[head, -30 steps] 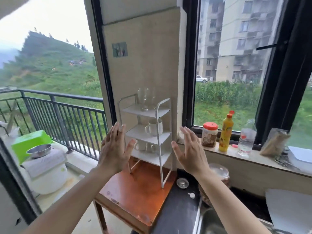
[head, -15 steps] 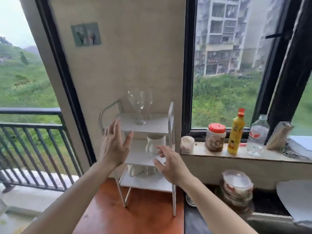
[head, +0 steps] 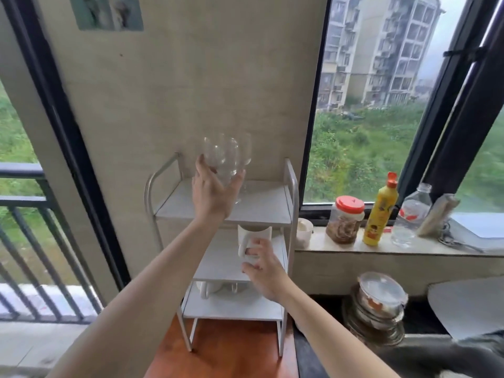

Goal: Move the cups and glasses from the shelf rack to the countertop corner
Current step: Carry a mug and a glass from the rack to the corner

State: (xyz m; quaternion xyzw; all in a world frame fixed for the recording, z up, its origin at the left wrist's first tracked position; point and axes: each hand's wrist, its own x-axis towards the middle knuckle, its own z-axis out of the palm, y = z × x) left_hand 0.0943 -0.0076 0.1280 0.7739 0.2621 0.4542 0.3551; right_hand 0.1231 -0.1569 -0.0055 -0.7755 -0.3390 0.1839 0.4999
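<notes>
A white three-tier shelf rack stands on a reddish wooden table against the wall. On its top tier are clear stemmed glasses; my left hand is wrapped around the bowl of the front wine glass, and a second glass stands behind it. On the middle tier sits a white mug; my right hand has its fingers through the mug's handle. More white cups sit on the bottom tier, partly hidden under the shelf above.
A window ledge to the right holds a small white cup, a red-lidded jar, a yellow bottle and a plastic bottle. Stacked lidded bowls sit on the dark countertop below. A balcony railing is at left.
Both hands were open in front of the rack. My left hand has risen to the top tier and closed on the wine glass; my right hand has reached in to the mug's handle.
</notes>
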